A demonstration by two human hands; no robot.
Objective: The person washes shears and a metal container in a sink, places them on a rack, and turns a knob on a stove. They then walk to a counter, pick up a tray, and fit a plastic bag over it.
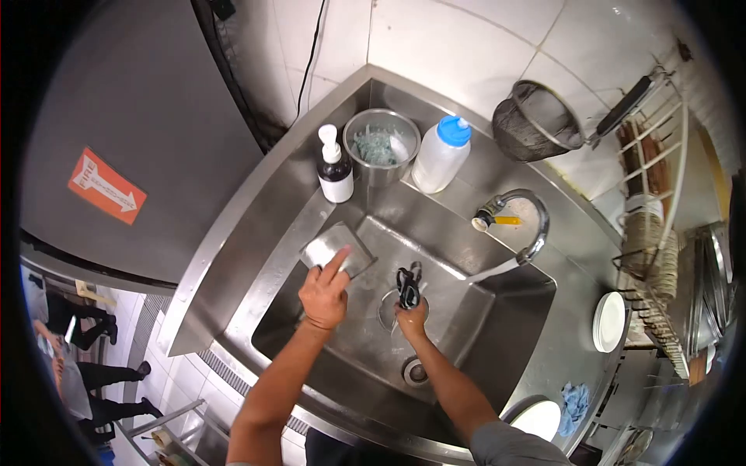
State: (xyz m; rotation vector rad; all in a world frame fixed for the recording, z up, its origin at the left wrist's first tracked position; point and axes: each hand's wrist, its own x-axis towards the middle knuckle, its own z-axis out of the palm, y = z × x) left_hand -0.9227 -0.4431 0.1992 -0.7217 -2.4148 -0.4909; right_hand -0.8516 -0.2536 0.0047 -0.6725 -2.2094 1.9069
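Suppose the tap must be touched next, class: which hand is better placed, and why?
Probably the right hand: it is nearer the tap, though it holds a dark utensil. The left hand is farther away, with a finger against the metal container.

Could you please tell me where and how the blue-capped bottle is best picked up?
The blue-capped bottle is probably best held around its rounded body, below the cap, coming from the sink side: it stands upright with its front unobstructed, while the steel container crowds its left.
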